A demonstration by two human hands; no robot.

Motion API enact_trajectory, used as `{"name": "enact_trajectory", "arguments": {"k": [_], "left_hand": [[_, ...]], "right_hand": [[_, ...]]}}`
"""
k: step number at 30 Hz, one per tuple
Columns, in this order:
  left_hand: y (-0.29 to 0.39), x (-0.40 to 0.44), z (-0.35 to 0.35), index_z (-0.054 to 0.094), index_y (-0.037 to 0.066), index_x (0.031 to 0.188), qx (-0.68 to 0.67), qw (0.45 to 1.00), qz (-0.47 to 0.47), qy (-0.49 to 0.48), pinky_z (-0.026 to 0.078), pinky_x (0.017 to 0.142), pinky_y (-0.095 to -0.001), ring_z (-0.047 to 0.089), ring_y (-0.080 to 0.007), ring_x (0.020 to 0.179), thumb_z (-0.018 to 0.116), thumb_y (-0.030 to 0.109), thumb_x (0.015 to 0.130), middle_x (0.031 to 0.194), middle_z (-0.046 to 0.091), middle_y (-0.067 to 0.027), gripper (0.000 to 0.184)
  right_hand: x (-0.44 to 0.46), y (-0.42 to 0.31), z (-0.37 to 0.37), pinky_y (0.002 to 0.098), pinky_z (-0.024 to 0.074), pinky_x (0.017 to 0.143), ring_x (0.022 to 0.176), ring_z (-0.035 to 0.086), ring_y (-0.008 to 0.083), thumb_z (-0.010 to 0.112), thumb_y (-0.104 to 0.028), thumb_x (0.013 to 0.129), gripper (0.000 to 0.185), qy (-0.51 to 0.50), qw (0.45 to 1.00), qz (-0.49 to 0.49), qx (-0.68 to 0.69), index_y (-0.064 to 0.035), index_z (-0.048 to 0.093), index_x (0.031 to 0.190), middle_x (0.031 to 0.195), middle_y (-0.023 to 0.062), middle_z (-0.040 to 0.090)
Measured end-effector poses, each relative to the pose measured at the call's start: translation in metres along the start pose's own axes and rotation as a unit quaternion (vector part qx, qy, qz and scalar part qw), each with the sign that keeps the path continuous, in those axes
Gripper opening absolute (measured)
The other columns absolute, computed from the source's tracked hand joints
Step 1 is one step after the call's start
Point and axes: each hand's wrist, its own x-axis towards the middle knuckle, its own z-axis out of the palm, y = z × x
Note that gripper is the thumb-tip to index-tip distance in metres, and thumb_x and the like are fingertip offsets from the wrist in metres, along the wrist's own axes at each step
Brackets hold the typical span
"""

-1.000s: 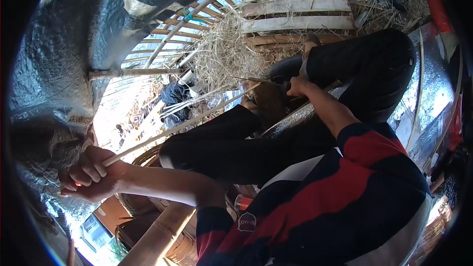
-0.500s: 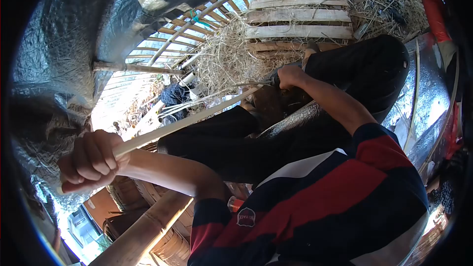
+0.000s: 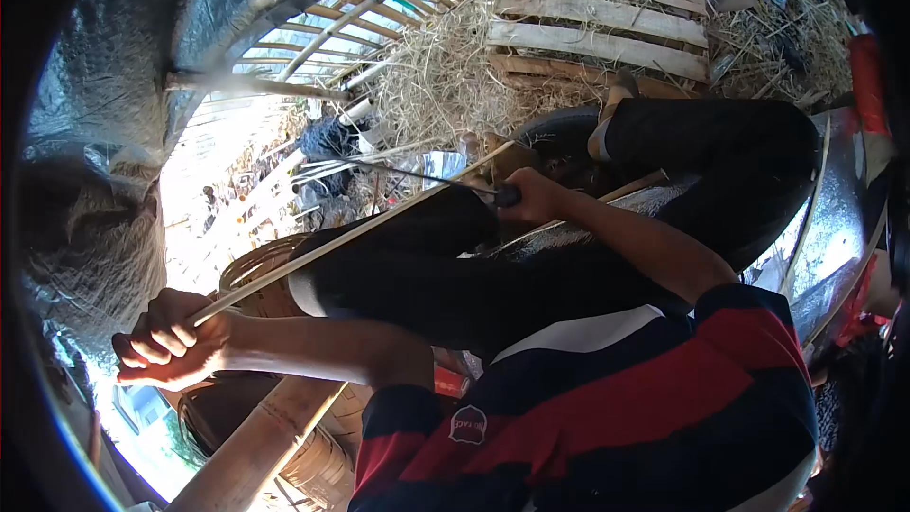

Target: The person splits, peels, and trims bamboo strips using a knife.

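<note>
In the head view, my left hand (image 3: 175, 339) is closed around the near end of a long pale bamboo strip (image 3: 332, 237). The strip slants up to the right, its far end above my right hand. My right hand (image 3: 533, 197) is wrapped round the dark handle of a knife (image 3: 509, 195). Its long, thin, dark blade points left and crosses the strip near the far end; whether it touches the strip I cannot tell. Under both arms are my legs in dark trousers (image 3: 408, 275).
Straw and shavings (image 3: 445, 76) lie beyond my legs, beside a slatted wooden board (image 3: 607, 33). A curved slatted bamboo fence (image 3: 351, 19) and dark plastic sheeting (image 3: 104, 85) are at the left. A thick bamboo pole (image 3: 265, 436) and woven baskets (image 3: 327, 460) are near my left elbow.
My right hand has come down and nearer, so the knife's blade now shows clearly across the strip. The strip appears narrower, as if turned. My left hand has moved slightly lower.
</note>
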Motion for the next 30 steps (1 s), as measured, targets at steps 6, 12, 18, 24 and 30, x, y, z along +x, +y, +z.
{"name": "enact_trajectory", "arguments": {"k": [6, 12, 18, 24, 30], "left_hand": [[0.010, -0.002, -0.018, 0.039, 0.015, 0.068, 0.025, 1.000, 0.000, 0.018, 0.016, 0.032, -0.0182, 0.018, -0.0011, 0.036, 0.043, 0.044, 0.097, 0.050, 0.023, 0.0083, 0.041], [0.023, -0.002, -0.044, 0.038, 0.016, 0.070, 0.171, 0.981, 0.027, 0.092, 0.018, 0.036, -0.0180, 0.018, -0.0020, 0.039, 0.042, 0.039, 0.099, 0.054, 0.023, 0.0081, 0.037], [0.018, -0.001, -0.033, 0.039, 0.016, 0.071, 0.094, 0.994, -0.006, 0.060, 0.019, 0.037, -0.0167, 0.019, -0.0017, 0.039, 0.042, 0.043, 0.098, 0.053, 0.026, 0.0084, 0.038], [0.032, -0.013, -0.033, 0.043, 0.015, 0.072, 0.392, 0.874, 0.085, 0.272, 0.022, 0.036, -0.0185, 0.018, -0.0025, 0.039, 0.048, 0.040, 0.095, 0.051, 0.022, 0.0077, 0.035], [0.022, -0.017, -0.026, 0.031, 0.017, 0.065, 0.444, 0.832, 0.121, 0.310, 0.014, 0.034, -0.0191, 0.015, -0.0028, 0.040, 0.048, 0.044, 0.095, 0.051, 0.017, 0.0065, 0.043]], "right_hand": [[-0.017, 0.132, -0.021, 0.0405, 0.0516, 0.073, 0.080, 0.068, 0.0320, 0.073, -0.035, 0.066, 0.044, 0.069, 0.924, 0.346, -0.150, 0.0027, 0.069, 0.088, 0.077, 0.0245, 0.065], [-0.009, 0.125, -0.020, 0.0437, 0.0501, 0.083, 0.096, 0.063, 0.0366, 0.068, -0.041, 0.069, 0.053, 0.072, 0.908, 0.385, -0.147, 0.0062, 0.066, 0.095, 0.093, 0.0269, 0.065], [0.036, 0.029, -0.021, 0.0384, 0.0496, 0.063, 0.066, 0.066, 0.0274, 0.070, -0.033, 0.069, 0.033, 0.028, 0.993, 0.110, -0.021, -0.0009, 0.067, 0.075, 0.068, 0.0175, 0.065], [0.025, 0.040, 0.000, 0.0355, 0.0462, 0.056, 0.055, 0.059, 0.0155, 0.072, -0.025, 0.068, 0.025, 0.025, 0.998, 0.054, 0.035, -0.0004, 0.064, 0.070, 0.059, 0.0122, 0.061], [0.024, 0.056, 0.011, 0.0346, 0.0474, 0.057, 0.055, 0.060, 0.0145, 0.071, -0.024, 0.069, 0.024, 0.079, 0.996, 0.048, 0.018, -0.0016, 0.064, 0.070, 0.060, 0.0121, 0.061]]}}
